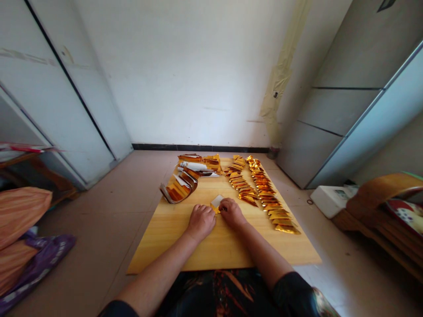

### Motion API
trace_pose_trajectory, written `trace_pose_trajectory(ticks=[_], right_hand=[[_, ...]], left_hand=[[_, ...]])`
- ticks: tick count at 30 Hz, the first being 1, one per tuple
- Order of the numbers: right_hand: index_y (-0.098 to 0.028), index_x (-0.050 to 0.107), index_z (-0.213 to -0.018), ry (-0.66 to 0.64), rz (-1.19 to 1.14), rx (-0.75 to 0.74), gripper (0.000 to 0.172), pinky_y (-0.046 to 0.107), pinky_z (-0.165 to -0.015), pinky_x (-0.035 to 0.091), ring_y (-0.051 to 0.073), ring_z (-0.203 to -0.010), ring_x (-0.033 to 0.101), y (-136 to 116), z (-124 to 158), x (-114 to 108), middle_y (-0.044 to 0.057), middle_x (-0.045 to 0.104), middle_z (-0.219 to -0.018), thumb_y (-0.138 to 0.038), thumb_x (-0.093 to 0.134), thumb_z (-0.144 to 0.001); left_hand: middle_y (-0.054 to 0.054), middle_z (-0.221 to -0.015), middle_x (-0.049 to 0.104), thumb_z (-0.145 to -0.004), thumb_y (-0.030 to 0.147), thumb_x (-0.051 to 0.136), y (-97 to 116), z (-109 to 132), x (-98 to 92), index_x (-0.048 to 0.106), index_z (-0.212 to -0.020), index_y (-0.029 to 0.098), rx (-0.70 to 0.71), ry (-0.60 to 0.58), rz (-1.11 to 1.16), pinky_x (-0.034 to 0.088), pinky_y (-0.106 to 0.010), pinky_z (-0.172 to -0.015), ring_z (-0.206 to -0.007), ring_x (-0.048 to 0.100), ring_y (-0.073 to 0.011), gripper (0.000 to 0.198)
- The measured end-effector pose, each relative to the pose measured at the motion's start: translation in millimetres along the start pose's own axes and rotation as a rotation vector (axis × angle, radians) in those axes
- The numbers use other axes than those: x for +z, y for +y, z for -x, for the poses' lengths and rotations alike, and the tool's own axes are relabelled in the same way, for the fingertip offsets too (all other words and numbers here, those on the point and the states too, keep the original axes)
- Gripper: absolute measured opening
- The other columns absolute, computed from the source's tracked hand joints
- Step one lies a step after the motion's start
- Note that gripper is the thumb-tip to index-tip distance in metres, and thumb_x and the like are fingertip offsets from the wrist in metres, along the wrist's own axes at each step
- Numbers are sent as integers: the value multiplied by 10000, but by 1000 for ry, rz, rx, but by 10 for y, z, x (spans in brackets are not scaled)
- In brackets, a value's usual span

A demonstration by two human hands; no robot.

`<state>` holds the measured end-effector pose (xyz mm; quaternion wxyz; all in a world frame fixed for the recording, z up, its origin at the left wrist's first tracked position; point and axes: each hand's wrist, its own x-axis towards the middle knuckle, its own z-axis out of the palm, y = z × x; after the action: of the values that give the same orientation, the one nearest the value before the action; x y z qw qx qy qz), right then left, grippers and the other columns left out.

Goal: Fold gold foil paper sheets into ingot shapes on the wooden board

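A small sheet of gold foil paper (217,201) lies on the wooden board with its pale side partly facing up and a gold edge showing near my fingers. My left hand (202,219) is closed at the sheet's left edge, fingers curled down. On the other side my right hand (232,212) pinches the right edge, its fingertips partly hidden. Beyond my left hand lies a curled stack of gold foil paper (178,189). To the right, folded gold foil pieces (266,187) overlap in a long row, beside a shorter row of folded pieces (243,185).
The wooden board (172,242) reaches from my lap toward the white wall (185,79). More foil sheets (211,162) and a white roll (193,166) sit at its far edge. A grey refrigerator (330,105), white box (332,198) and wooden furniture (380,207) stand right; bags (23,215) lie left.
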<state>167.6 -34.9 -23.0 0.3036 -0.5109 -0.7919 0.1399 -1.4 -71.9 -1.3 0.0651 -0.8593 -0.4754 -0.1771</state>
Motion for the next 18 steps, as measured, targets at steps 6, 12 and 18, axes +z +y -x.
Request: trace_pose_trajectory(ticks=[6, 12, 18], right_hand=[[-186, 661, -808, 11, 138, -73, 126, 291, -845, 402, 182, -905, 551, -67, 100, -51, 65, 657, -953, -111, 562, -788], [-181, 641, -733, -126, 274, -169, 133, 262, -794, 383, 150, -771, 559, -332, 176, -68, 40, 652, -795, -120, 547, -803], [-193, 654, -740, -191, 185, -294, 165, 235, -758, 382, 129, -743, 581, -323, 188, -103, 12, 674, -775, -94, 539, -805]], left_hand=[[-53, -842, 671, -845, 174, 501, 91, 3, -63, 635, -878, 202, -6, -2, -22, 351, -419, -878, -862, 593, -211, 140], [-60, -982, 696, -840, 210, 530, -207, 29, -74, 650, -854, 204, -4, -17, 66, 351, -404, -892, -974, 593, -219, 121], [-35, -997, 707, -832, 197, 545, -366, 4, 26, 652, -841, 219, -90, -8, 166, 383, -347, -855, -961, 610, -183, 109]])
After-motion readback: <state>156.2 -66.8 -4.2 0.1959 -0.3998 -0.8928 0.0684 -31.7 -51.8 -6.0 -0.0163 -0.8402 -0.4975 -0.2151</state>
